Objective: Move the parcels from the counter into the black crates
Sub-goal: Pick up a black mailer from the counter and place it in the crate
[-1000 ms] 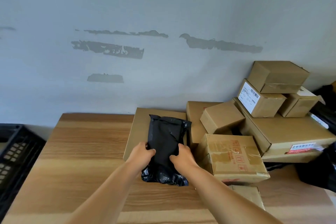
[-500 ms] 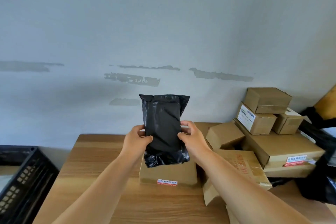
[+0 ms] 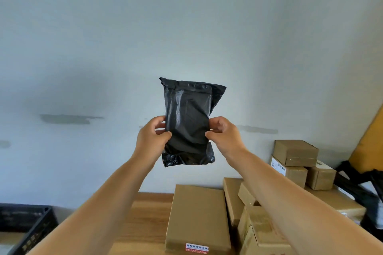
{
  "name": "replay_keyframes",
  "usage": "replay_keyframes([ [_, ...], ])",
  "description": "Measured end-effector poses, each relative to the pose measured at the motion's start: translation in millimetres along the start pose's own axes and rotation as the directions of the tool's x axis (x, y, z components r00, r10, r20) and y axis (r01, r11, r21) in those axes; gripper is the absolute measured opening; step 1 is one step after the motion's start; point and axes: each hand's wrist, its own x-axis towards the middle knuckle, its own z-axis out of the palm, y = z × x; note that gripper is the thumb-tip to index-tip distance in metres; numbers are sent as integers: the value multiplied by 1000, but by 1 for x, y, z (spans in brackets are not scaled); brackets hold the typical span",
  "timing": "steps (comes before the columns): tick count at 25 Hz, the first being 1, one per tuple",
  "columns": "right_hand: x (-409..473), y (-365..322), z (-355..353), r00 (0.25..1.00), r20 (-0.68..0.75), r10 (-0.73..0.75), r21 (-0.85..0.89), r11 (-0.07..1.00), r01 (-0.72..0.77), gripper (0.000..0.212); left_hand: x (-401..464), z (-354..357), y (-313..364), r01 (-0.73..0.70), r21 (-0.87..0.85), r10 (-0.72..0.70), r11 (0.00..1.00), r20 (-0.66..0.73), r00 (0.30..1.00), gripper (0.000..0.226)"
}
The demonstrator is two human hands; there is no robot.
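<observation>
Pale wall (image 3: 186, 27) with grey patches behind; wooden counter (image 3: 145, 223) below, brown cardboard boxes (image 3: 294, 153) stacked at right, flat box (image 3: 196, 217) centre. Black crate (image 3: 27, 223) at lower left. Both arms extended, raised. Left hand (image 3: 152, 137) and right hand (image 3: 224, 134) pinch the black parcel (image 3: 188, 122) at its side edges, upright, well above the counter.

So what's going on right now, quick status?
Both hands, left and right, grip the black bag parcel, held upright above the counter. Black crate low left. Nothing in the way.
</observation>
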Motion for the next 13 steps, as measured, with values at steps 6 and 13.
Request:
replay_keyframes([
  [6,-2,-35,-5,999,-23,-30,-42,999,29,23,0,-17,37,-52,49,46,997,111,993,40],
  [13,0,-46,-20,989,109,98,452,881,-137,26,-4,-22,57,53,-283,-15,958,136,991,31],
])
